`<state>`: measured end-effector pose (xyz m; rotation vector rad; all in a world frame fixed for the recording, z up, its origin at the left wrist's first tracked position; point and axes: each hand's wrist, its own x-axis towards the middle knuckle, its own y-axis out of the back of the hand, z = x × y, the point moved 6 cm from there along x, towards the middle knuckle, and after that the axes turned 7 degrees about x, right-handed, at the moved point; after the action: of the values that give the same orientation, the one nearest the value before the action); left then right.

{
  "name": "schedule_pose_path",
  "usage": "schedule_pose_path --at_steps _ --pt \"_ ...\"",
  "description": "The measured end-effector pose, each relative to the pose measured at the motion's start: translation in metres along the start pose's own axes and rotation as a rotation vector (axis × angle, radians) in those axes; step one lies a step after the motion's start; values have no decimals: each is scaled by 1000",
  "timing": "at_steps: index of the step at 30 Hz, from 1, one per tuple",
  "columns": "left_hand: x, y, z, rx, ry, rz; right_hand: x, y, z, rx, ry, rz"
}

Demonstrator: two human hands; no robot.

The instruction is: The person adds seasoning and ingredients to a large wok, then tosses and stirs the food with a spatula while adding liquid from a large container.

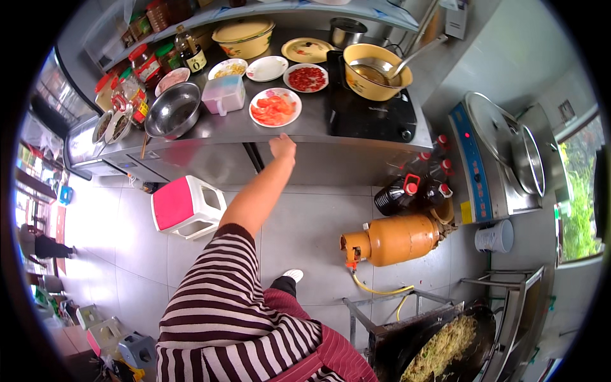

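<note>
My left hand point(283, 147) reaches out at the front edge of the steel counter, its fingers curled and partly hidden from above. Nothing shows in it. Just beyond it, apart from the hand, lies a white plate of sliced tomato point(274, 108). Behind that plate stand a plate of chopped red chilli point(306, 78) and a white plate point(267, 69) with nothing visible on it. A lidded plastic box point(223, 94) with a handle sits to the left of the tomato. My right hand is out of view. At lower right, shredded food point(441, 351) lies in a wok.
A yellow enamel pot point(374, 86) with a ladle stands on a black induction cooker point(372, 117). An orange gas cylinder point(403, 239) lies on the floor near dark bottles point(398, 196). A plastic stool point(186, 205) stands before the counter. Far left, a person point(45, 243) is visible.
</note>
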<state>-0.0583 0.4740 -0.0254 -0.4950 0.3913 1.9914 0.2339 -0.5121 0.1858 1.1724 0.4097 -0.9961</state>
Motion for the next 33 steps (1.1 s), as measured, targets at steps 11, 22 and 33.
schedule_pose_path --at_steps 11,22,33 --pt "82 21 39 -77 45 -116 -55 15 -54 531 151 113" --pt "-180 33 59 394 -251 -844 -6 33 11 147 101 72" --pt "-730 -94 -85 927 -1840 -1405 21 -37 139 715 262 194"
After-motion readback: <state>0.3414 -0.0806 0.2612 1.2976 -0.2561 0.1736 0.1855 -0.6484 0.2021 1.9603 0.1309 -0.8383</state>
